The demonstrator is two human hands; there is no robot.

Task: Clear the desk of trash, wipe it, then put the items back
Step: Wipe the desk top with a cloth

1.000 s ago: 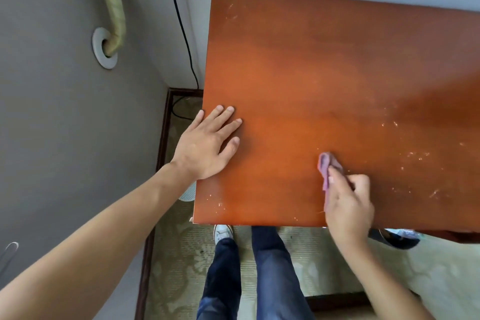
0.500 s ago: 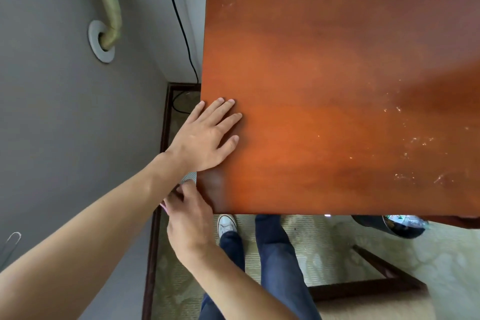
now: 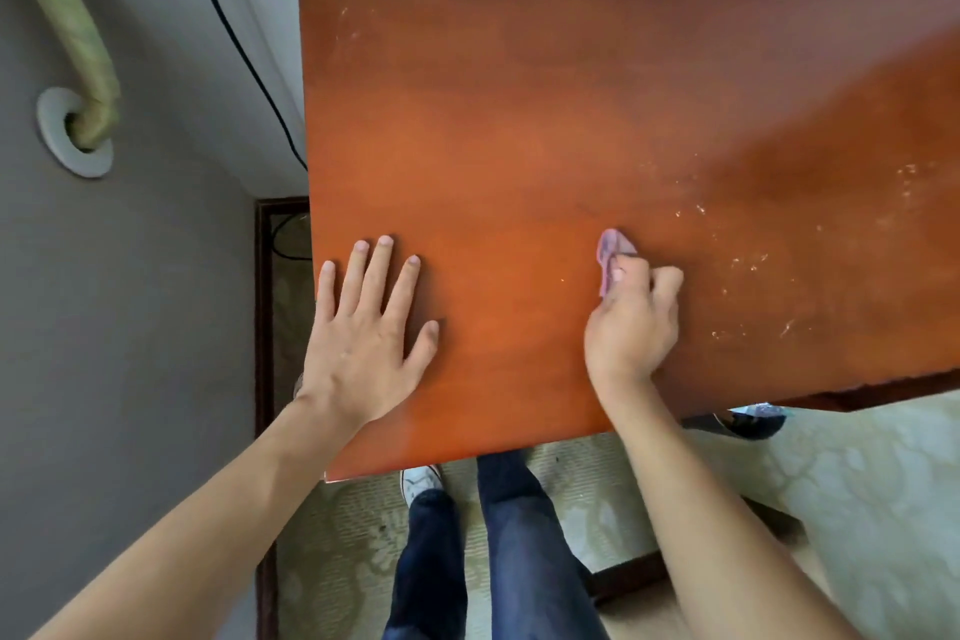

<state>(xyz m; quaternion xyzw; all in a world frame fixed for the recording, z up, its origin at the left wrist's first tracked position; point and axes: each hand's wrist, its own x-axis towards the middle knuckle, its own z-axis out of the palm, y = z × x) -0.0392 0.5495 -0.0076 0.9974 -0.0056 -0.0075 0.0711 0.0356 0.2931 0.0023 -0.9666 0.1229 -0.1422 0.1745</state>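
A: Start with the hands. What is the left hand [image 3: 363,343] doing?

B: It lies flat on the tabletop [image 3: 519,120], palm down, fingers straight and spread, in the lower left part of the wooden surface, close to the left edge. It holds nothing.

A: And the right hand [image 3: 631,327]?

B: Its fingers are curled round a small pink cloth [image 3: 610,250], pressing it onto the wood a little right of the frame's centre. Only a bunched end of the cloth shows, sticking out past the knuckles toward the top of the frame. The two hands are well apart, with bare wood between them.

A: What does the surface look like around the cloth?

B: Reddish-brown and glossy. To the right of the right hand there is a scatter of pale specks and smears [image 3: 753,265], reaching toward the right edge of the frame. A few fainter marks sit near the upper left corner of the wood.

A: Anything below the front edge?

B: The person's legs in dark blue jeans [image 3: 519,535] at lower centre, and a white shoe [image 3: 421,481] just under the edge, on a pale patterned floor. At lower right, partly hidden under the edge, there is a dark rounded object [image 3: 750,424]; I cannot tell what it is.

A: And on the left of the frame?

B: A grey wall with a black cable [image 3: 234,36] running down it, and at upper left a pale green hose [image 3: 67,26] entering a white round wall fitting [image 3: 72,135].
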